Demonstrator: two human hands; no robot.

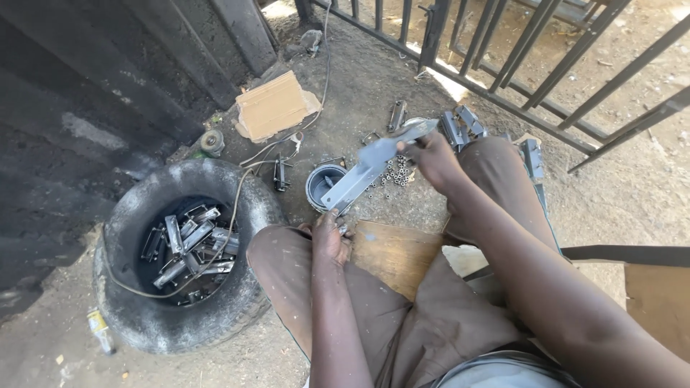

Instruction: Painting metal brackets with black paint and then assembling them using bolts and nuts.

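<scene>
**welder_dan:** Hands first, what are they doing?

**scrapyard_kid:** Right hand (433, 159) is wrapped around the upper end of one long flat grey metal bracket (374, 169), fingers closed on it. Left hand (329, 237) is curled at the lower end, down by the left knee; looks like it's pinching something small against the bracket's tip, but I can't tell what. The bracket slants across between the two hands, right above one small round tin (323, 185) on the dirt.

**welder_dan:** How much other stuff is lying around?

**scrapyard_kid:** One old tyre (136, 208) on the left, with a heap of similar metal pieces (188, 248) inside. I count maybe ten, too tangled to be sure. One scatter of small nuts (394, 172) just beside the tin, way too many to count. About four more metal pieces (460, 126) by the right knee. One folded cardboard piece (273, 105) further back, one wooden board (392, 251) between the knees, one thin cable (237, 194) running over the tyre, and one black iron railing (503, 68) across the top.
</scene>
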